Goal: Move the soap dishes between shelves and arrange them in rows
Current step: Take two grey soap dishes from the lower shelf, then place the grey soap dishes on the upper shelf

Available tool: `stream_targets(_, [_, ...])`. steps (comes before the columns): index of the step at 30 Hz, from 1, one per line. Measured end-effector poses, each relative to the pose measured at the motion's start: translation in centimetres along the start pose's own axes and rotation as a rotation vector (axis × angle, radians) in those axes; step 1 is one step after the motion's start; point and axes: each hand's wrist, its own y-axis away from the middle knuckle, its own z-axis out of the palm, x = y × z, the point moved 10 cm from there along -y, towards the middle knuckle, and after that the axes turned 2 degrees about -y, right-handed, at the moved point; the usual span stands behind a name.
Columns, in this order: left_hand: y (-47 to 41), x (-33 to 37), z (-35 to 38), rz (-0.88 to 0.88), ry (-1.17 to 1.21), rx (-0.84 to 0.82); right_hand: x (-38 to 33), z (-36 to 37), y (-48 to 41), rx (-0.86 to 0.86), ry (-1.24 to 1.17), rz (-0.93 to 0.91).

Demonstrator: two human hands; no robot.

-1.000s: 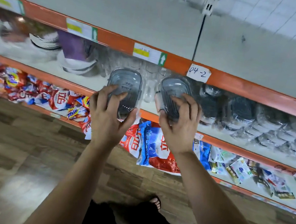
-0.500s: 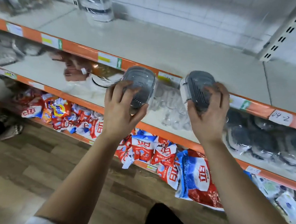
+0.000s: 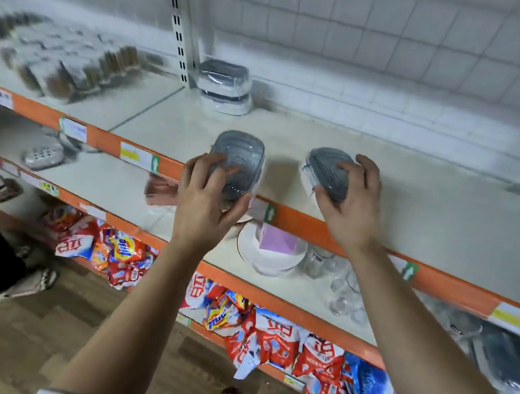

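My left hand (image 3: 206, 204) grips a grey wrapped soap dish (image 3: 240, 158) over the front edge of the top shelf (image 3: 417, 197). My right hand (image 3: 355, 206) grips a second grey soap dish (image 3: 325, 169), tilted on its side above the same shelf. Two more soap dishes (image 3: 224, 91) stand stacked at the back of the top shelf beside the slotted upright. More dark wrapped dishes (image 3: 508, 361) lie on the middle shelf at the far right, blurred.
Packaged brown items (image 3: 70, 69) fill the top shelf's left bay. White bowls (image 3: 269, 257) with a pink card, glasses (image 3: 345, 294) and a metal dish (image 3: 42, 156) sit on the middle shelf. Detergent bags (image 3: 270, 333) line the bottom shelf. Another person's leg and sandal (image 3: 5, 259) stand at left.
Both hands lifted their soap dishes from in front of the middle shelf up over the top shelf's front edge. The view swung left and up.
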Motion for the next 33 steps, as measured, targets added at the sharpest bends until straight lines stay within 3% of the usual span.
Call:
stream_targets(8, [-5.0,-8.1,3.2,-0.061,0.071,-0.105,0.5,9.4,-6.0,-0.201,0.14,0.125])
stream_targets(17, [-9.0,-15.4,8.1,-0.004,0.296,-0.459,-1.0,12.5,-8.3,-0.031,0.286,0.307])
stream_targets(21, [-11.3,-18.2,9.7,0.106,0.325,-0.62,-2.5,14.0,-8.0,0.048,0.301,0.367])
stream_targets(26, [-14.3,-22.3,11.2,0.153,0.231,-0.664,-3.2,15.4,-7.6,0.05,0.362,0.467])
stream_targets(33, [-16.0,-22.3,12.3,0.23,0.26,-0.721,-4.3,16.7,-7.3,-0.011,0.389,0.514])
